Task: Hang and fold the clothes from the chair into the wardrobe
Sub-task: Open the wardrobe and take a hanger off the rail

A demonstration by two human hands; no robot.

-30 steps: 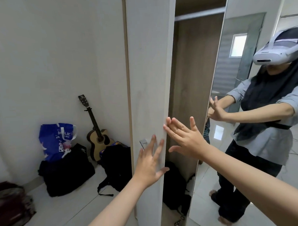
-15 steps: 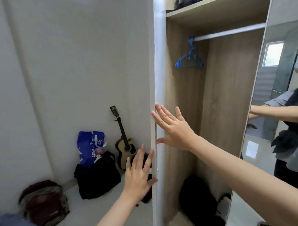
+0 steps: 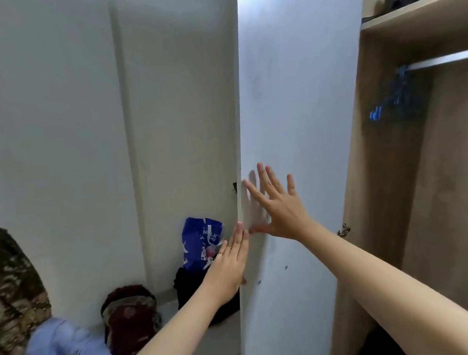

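- Clothes [image 3: 60, 346] lie at the bottom left corner, below and left of the left forearm: a light blue garment, with a brown patterned fabric [image 3: 15, 289] just above it.
- Left hand [image 3: 229, 268] has straight fingers held together, and it touches the free edge of the wardrobe door [image 3: 299, 94].
- Right hand [image 3: 277, 205], up and right of the left one, is spread flat on the door's white face, fingers apart.
- Behind the left hand a blue printed bag [image 3: 200, 240] rests on a black bag [image 3: 189, 286]; a dark red backpack [image 3: 129, 318] stands to their left on the floor.
- Far right of the right hand, blue hangers [image 3: 393, 100] hang on the rail [image 3: 442, 59] inside the wardrobe [image 3: 389, 197], under a shelf [image 3: 418, 13].
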